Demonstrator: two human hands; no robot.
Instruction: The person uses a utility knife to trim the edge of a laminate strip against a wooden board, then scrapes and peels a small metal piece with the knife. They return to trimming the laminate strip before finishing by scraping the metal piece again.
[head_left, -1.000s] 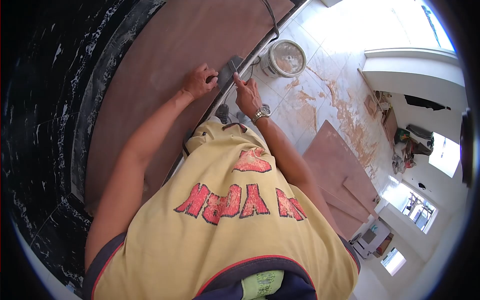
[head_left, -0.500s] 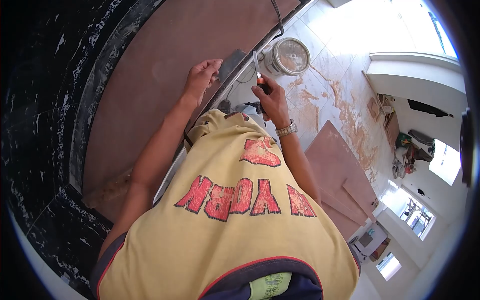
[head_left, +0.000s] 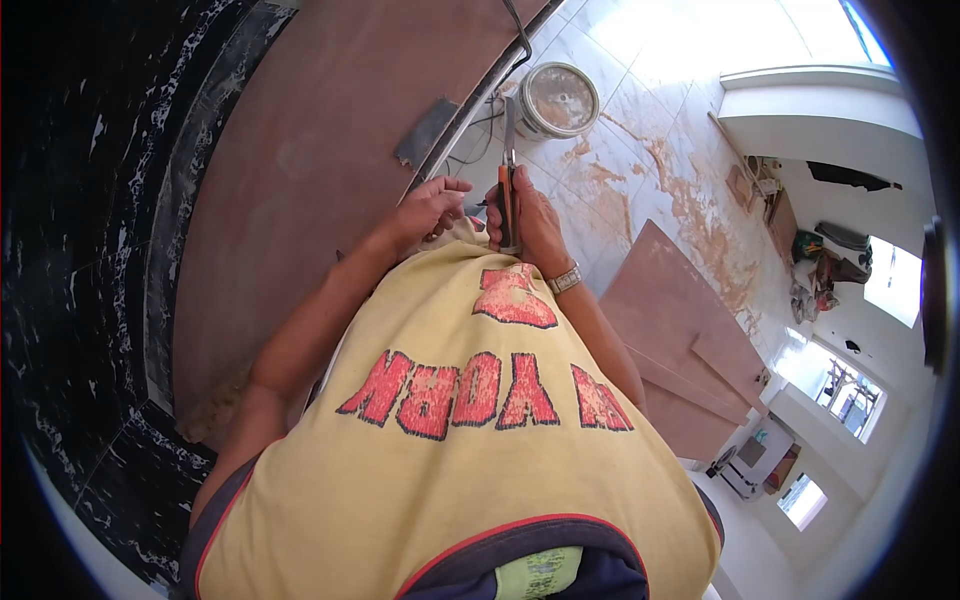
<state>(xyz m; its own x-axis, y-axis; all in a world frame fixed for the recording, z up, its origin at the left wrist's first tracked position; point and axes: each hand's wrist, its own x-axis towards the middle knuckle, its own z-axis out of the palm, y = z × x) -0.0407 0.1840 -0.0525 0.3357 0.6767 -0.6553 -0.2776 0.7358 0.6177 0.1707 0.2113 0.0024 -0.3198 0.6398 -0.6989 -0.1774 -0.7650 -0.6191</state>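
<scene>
My right hand is wrapped round the orange-and-black handle of a knife, its flat metal blade pointing away from me. Close beside it, in front of my shirt, is my left hand, fingers loosely bent and the index finger stretched toward the knife. I see nothing held in the left hand, though its palm is partly hidden. A dark grey flat piece lies on the edge of the large brown board, just beyond the left hand.
A lidded, dusty bucket stands on the white tiled floor, beyond the knife. A black cable crosses the board's edge. Brown sheets lie on the floor at right. Black marble-patterned tiles run along the left.
My left hand has drawn back from the grey piece toward my body and the knife. My right hand has come back slightly and turned, showing more of the knife's handle.
</scene>
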